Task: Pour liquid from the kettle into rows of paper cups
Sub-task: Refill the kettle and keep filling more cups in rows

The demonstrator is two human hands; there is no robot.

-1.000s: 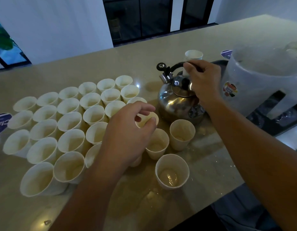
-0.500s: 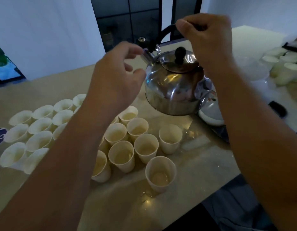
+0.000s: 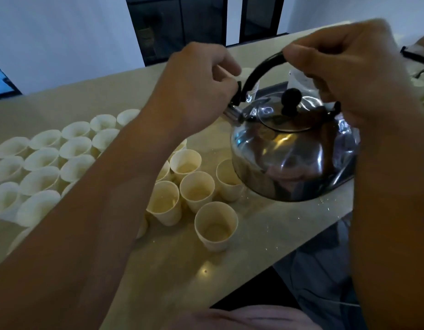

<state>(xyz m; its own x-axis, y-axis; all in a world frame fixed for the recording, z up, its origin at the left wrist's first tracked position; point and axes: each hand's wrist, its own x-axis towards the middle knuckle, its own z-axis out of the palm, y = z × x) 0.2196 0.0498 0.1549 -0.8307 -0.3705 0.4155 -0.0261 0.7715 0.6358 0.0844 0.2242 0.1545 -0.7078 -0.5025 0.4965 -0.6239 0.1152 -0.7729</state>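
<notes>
A shiny steel kettle (image 3: 292, 158) with a black knob on its lid hangs in the air over the beige counter (image 3: 206, 270). My right hand (image 3: 344, 75) grips its black arched handle from above. My left hand (image 3: 196, 91) pinches the black spout cap at the kettle's left side. Rows of white paper cups (image 3: 39, 163) fill the counter's left. Several cups with a little pale liquid stand below the kettle, the nearest one (image 3: 215, 226) apart at the front.
A clear plastic container (image 3: 299, 78) shows behind the kettle's handle. A dark object (image 3: 415, 52) lies at the far right. The counter's front edge runs diagonally at lower right, with grey clothing (image 3: 325, 270) below it. Dark windows stand beyond the counter.
The kettle was lifted off the counter by my right hand and now hangs lower and further right. My left hand left the cups, rose to the spout and now pinches its cap.
</notes>
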